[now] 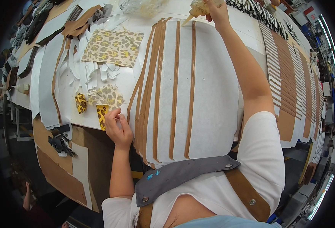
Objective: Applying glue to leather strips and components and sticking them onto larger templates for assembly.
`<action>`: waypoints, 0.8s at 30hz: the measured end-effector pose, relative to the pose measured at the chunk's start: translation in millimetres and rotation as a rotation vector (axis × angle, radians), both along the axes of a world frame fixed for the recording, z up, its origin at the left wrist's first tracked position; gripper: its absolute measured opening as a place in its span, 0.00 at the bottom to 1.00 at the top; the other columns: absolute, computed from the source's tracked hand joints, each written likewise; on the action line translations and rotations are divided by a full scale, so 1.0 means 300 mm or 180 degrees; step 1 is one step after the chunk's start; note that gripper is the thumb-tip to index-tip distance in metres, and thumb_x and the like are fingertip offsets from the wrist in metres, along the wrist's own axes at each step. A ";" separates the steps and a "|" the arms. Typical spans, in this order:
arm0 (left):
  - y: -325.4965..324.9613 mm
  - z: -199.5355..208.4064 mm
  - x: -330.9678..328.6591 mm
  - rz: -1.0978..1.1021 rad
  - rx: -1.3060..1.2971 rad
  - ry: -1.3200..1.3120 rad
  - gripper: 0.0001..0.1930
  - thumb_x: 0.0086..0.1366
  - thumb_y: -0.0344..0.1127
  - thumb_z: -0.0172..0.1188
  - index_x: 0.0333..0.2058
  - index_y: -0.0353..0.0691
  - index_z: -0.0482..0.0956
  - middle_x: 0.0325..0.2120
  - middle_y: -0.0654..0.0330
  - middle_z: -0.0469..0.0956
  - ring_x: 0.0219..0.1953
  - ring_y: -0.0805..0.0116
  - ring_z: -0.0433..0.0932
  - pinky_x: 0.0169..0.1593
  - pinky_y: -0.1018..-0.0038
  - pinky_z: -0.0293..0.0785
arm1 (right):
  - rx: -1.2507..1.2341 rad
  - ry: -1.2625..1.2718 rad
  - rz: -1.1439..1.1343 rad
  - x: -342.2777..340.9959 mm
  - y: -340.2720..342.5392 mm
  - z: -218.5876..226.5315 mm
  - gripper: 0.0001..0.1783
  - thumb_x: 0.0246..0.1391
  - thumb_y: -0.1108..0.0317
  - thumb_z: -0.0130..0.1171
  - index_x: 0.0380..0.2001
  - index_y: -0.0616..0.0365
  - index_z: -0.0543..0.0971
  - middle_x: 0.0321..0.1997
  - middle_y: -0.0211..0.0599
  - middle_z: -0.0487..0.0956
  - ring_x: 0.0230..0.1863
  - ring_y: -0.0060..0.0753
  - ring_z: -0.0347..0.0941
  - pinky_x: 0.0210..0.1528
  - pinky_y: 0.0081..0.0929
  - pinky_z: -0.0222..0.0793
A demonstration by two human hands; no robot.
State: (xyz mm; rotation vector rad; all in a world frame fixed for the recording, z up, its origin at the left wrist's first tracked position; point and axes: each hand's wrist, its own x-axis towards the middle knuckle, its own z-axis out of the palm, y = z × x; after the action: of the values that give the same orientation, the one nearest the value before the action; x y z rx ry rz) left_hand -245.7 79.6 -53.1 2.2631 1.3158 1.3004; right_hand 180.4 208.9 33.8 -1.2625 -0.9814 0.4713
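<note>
My right hand is closed around a squeeze bottle with a pale tapered nozzle, at the far edge of the work. The nozzle tip points down at the far end of a brown strip. Below it lies a fanned stack of white sheets with long brown strips between them; several strips look shiny. Palm partly up, my left hand rests at the near table edge left of the stack, fingers loosely curled and apart, with nothing visible in them. A yellow leopard-print scrap lies beside its fingertips.
Pale leopard-print cloth and white offcuts lie to the left. More striped brown and white sheets are laid out on the right. Clear plastic sits at the back. Brown boards stand low at left.
</note>
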 end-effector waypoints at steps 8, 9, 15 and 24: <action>0.000 0.000 0.004 -0.0018 0.0054 -0.0016 0.07 0.60 0.25 0.50 0.38 0.32 0.72 0.33 0.53 0.73 0.29 0.61 0.70 0.34 0.71 0.67 | 0.0022 0.0036 0.0015 -0.027 -0.032 0.000 0.18 0.54 0.53 0.60 0.34 0.58 0.76 0.17 0.29 0.73 0.08 0.16 0.61 0.06 0.15 0.53; -0.002 0.001 0.003 -0.0019 0.0066 -0.0012 0.07 0.60 0.25 0.50 0.38 0.33 0.72 0.33 0.53 0.73 0.29 0.61 0.70 0.34 0.71 0.67 | -0.0093 0.0058 0.0084 -0.027 -0.039 -0.004 0.17 0.55 0.54 0.59 0.33 0.58 0.76 0.17 0.28 0.73 0.07 0.16 0.60 0.06 0.16 0.52; 0.006 -0.006 0.006 -0.0006 0.0118 -0.0012 0.07 0.60 0.25 0.50 0.38 0.33 0.72 0.33 0.53 0.73 0.29 0.61 0.70 0.34 0.70 0.68 | -0.0253 0.0177 0.0147 -0.060 -0.092 -0.018 0.14 0.56 0.55 0.57 0.32 0.56 0.75 0.15 0.27 0.71 0.06 0.17 0.57 0.05 0.16 0.50; 0.008 -0.002 0.004 0.0001 0.0093 -0.0003 0.07 0.60 0.26 0.51 0.38 0.33 0.72 0.32 0.54 0.73 0.29 0.62 0.70 0.34 0.70 0.68 | -0.0438 0.0382 0.0308 -0.167 -0.212 0.006 0.17 0.56 0.56 0.58 0.39 0.58 0.73 0.19 0.28 0.73 0.08 0.16 0.59 0.05 0.16 0.50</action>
State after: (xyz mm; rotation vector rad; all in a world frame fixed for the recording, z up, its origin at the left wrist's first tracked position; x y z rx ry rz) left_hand -244.3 82.2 -53.8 2.2814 1.3054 1.3291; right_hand 130.2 145.3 35.4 -1.2973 -0.9235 0.6921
